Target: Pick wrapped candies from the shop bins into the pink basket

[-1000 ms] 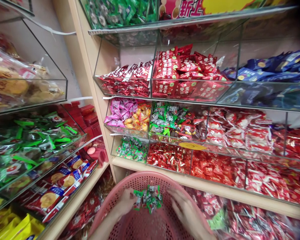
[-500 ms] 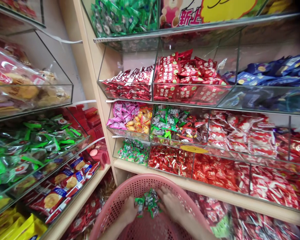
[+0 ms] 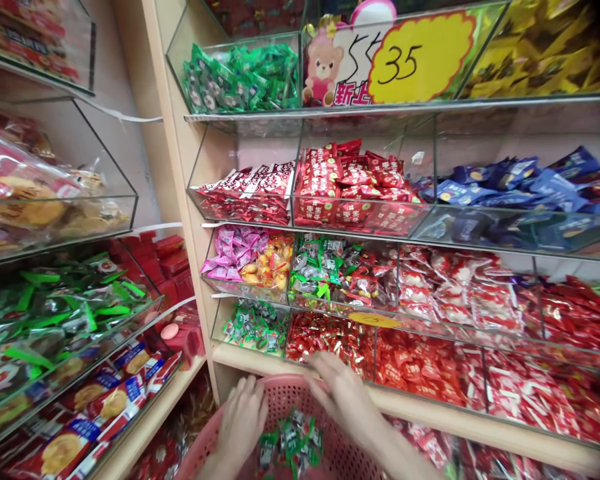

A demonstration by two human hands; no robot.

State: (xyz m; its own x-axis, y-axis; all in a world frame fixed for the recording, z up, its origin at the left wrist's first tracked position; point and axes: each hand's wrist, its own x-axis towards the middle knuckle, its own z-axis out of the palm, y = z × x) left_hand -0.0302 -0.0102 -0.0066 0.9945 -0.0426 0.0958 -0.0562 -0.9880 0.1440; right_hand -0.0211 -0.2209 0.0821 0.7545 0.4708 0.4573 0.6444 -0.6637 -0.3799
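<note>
A pink perforated basket [image 3: 200, 433] stands at the bottom of the view, with green-and-silver wrapped candies [image 3: 295, 441] lying in a small pile inside it. My left hand [image 3: 241, 415] is over the basket's left side, back of the hand up, fingers stretched forward and nothing seen in it. Above the far right part of the rim is my right hand [image 3: 341, 395], its fingers apart and reaching toward the lowest shelf bins. Just ahead of the hands sit a bin of similar green candies [image 3: 256, 327] and a bin of red foil candies [image 3: 325, 339].
Clear-fronted bins of packaged sweets fill the shelves, including dark red packets [image 3: 353, 180] and blue packets [image 3: 515, 183]. A wooden shelf edge [image 3: 430, 407] runs close behind the basket. Left, a wooden upright [image 3: 180, 173] meets side shelves with green packets [image 3: 75, 300]. A yellow price sign [image 3: 420, 57] hangs above.
Both hands have risen from beside the candies in the basket toward its far rim. The candies now lie apart from the hands. The view has tilted upward and shifted right.
</note>
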